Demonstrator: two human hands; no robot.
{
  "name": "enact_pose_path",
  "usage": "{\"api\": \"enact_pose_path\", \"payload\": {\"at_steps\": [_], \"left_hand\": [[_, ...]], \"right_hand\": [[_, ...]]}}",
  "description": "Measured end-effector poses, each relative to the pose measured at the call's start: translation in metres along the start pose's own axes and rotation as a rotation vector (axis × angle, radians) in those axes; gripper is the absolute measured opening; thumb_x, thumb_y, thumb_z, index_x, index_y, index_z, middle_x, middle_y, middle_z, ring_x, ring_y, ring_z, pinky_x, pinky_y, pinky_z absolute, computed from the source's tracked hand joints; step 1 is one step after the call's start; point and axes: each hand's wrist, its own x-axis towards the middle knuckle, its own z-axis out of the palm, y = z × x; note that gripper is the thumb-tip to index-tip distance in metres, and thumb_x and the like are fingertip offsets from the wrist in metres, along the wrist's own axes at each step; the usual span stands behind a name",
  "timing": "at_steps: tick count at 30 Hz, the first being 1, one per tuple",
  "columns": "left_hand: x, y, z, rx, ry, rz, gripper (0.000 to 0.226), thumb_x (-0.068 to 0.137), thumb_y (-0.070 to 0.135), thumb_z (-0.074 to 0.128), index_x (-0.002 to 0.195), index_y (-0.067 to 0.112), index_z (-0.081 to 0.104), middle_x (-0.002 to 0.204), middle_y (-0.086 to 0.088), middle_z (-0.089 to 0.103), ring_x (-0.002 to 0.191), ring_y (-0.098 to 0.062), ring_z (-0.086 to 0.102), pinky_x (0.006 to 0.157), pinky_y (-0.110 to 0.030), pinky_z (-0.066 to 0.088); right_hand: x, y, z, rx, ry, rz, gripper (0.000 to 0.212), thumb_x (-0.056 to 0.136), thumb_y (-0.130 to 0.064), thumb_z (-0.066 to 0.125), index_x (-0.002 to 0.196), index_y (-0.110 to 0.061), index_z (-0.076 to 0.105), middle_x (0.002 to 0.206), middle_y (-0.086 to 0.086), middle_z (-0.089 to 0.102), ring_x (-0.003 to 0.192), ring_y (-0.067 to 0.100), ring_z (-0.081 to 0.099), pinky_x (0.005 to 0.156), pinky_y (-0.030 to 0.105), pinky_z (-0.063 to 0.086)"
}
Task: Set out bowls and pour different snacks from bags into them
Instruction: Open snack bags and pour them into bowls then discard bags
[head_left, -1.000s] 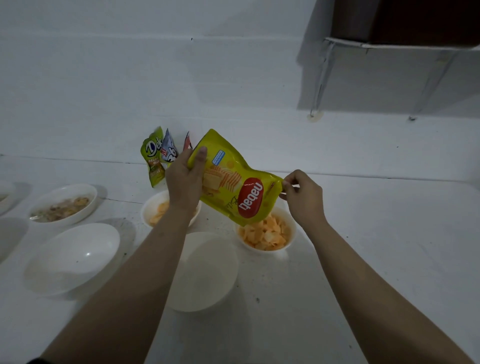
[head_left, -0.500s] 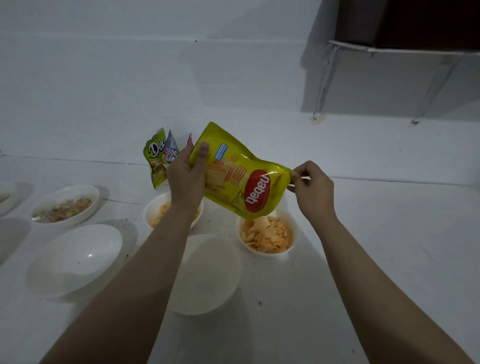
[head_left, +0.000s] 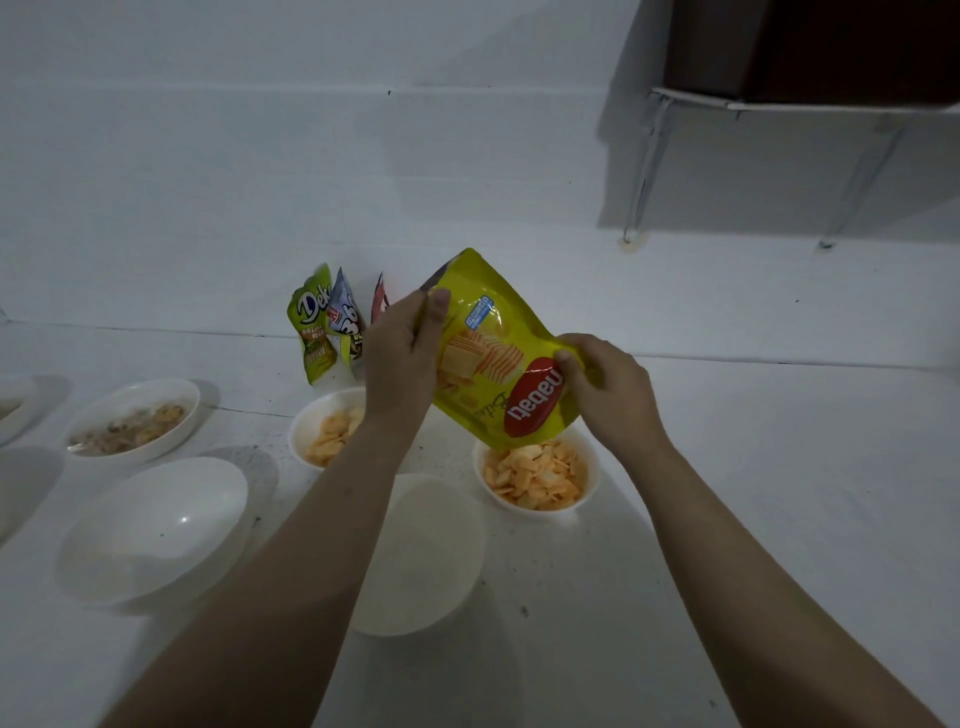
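A yellow snack bag (head_left: 483, 353) with a red logo hangs upside down over a small white bowl (head_left: 587, 499) full of orange chips. My left hand (head_left: 397, 364) grips the bag's upper end. Lower on the bag, my right hand (head_left: 608, 389) holds its right side next to the logo. The bag's mouth points down, just above the chips. Left of it stands a second small bowl (head_left: 306, 421) with orange chips, partly behind my left wrist. An empty white bowl (head_left: 441, 561) sits below my hands, partly covered by my left forearm.
A large empty white bowl (head_left: 156, 530) and a bowl of mixed snacks (head_left: 135, 421) stand at the left. Three more snack bags (head_left: 327, 327) lean against the white wall behind. A shelf (head_left: 800, 98) hangs on the wall at the upper right.
My right hand has slid from the bag's corner onto its side near the logo. The bag has tipped steeper, with its mouth lower over the chip bowl.
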Motion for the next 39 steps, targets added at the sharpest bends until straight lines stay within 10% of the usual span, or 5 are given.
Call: {"api": "enact_pose_path", "payload": {"at_steps": [6, 12, 16, 23, 39], "left_hand": [[-0.004, -0.006, 0.000, 0.033, -0.065, 0.012, 0.046, 0.097, 0.056, 0.040, 0.077, 0.014, 0.044, 0.071, 0.004, 0.043, 0.070, -0.016, 0.044, 0.063, -0.033, 0.038], [-0.030, -0.033, 0.007, -0.148, -0.134, -0.319, 0.083, 0.080, 0.065, 0.059, 0.146, 0.025, 0.029, 0.143, -0.007, 0.037, 0.133, -0.019, 0.038, 0.107, -0.038, 0.039], [-0.040, -0.015, 0.014, -0.604, -0.442, -0.630, 0.058, 0.082, 0.056, 0.062, 0.134, 0.033, 0.050, 0.127, 0.009, 0.064, 0.115, -0.010, 0.061, 0.101, -0.043, 0.047], [-0.034, 0.001, 0.025, -0.562, -0.491, -0.521, 0.023, 0.094, 0.031, 0.058, 0.116, 0.031, 0.064, 0.106, 0.017, 0.073, 0.099, -0.001, 0.068, 0.086, -0.030, 0.055], [-0.026, -0.006, 0.017, -0.571, -0.592, -0.523, 0.041, 0.087, 0.041, 0.061, 0.126, 0.028, 0.060, 0.122, 0.006, 0.069, 0.114, -0.018, 0.064, 0.088, -0.048, 0.056]], "right_hand": [[-0.004, -0.007, -0.001, 0.185, 0.041, 0.071, 0.022, 0.101, -0.022, 0.052, 0.095, -0.019, 0.073, 0.079, -0.009, 0.071, 0.077, 0.001, 0.062, 0.064, 0.009, 0.043], [-0.019, 0.006, -0.005, 0.276, 0.122, 0.198, 0.023, 0.102, -0.022, 0.050, 0.096, -0.025, 0.072, 0.082, -0.017, 0.069, 0.079, -0.007, 0.061, 0.066, 0.005, 0.041], [-0.030, 0.008, -0.002, 0.316, 0.150, 0.227, 0.025, 0.103, -0.023, 0.048, 0.099, -0.022, 0.072, 0.083, -0.017, 0.069, 0.081, -0.004, 0.062, 0.070, 0.017, 0.045], [-0.038, 0.007, -0.010, 0.414, 0.166, 0.275, 0.033, 0.104, -0.032, 0.045, 0.136, -0.033, 0.054, 0.120, -0.014, 0.063, 0.109, 0.002, 0.059, 0.089, 0.017, 0.044], [-0.047, 0.004, -0.017, 0.537, 0.080, 0.338, 0.035, 0.105, -0.047, 0.036, 0.135, -0.043, 0.053, 0.141, -0.013, 0.055, 0.132, 0.009, 0.049, 0.109, 0.028, 0.038]]}}
